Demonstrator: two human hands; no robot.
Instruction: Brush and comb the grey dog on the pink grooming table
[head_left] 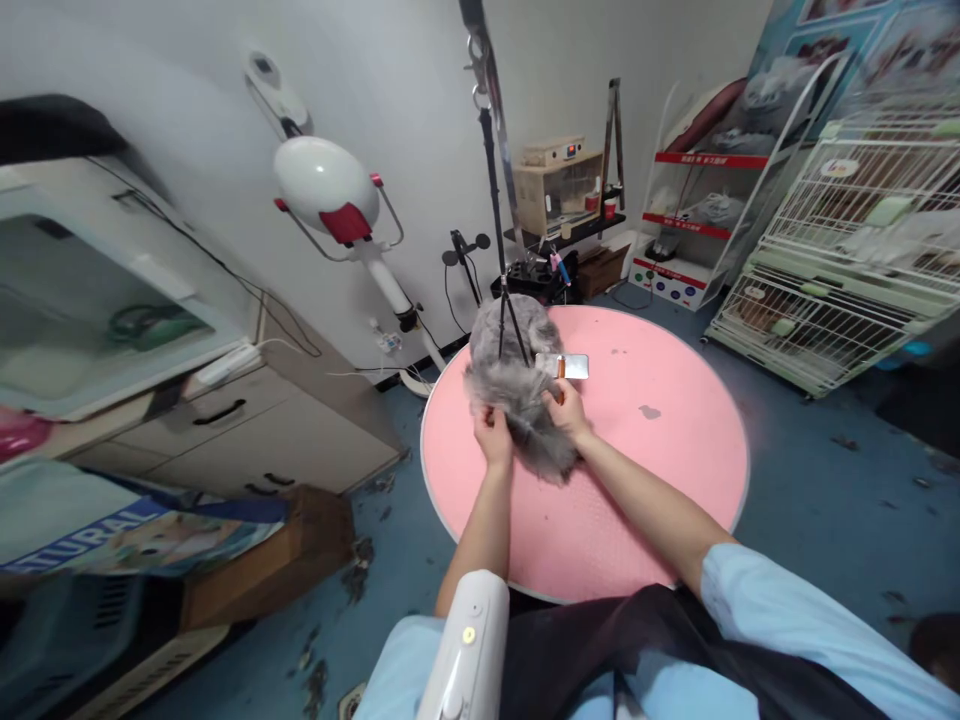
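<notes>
A fluffy grey animal (517,388) is on a round pink grooming table (660,470); its head cannot be made out, so I cannot tell its kind. Thin black straps run down onto its body from a grooming loop (493,180) overhead. My right hand (570,412) is closed around the handle of a slicker brush (574,366), whose flat silvery head sticks out to the right beside the fur. At the animal's left side, my left hand (493,438) has its fingers curled into the grey fur. The fur partly covers the fingertips of that hand.
Loose grey tufts (649,411) lie on the tabletop, and dark clumps (358,570) on the floor. A white stand dryer (326,185) rises behind on the left. Wire cages (855,240) and a shelf rack (697,225) stand right. A white device (466,640) shows near my left arm.
</notes>
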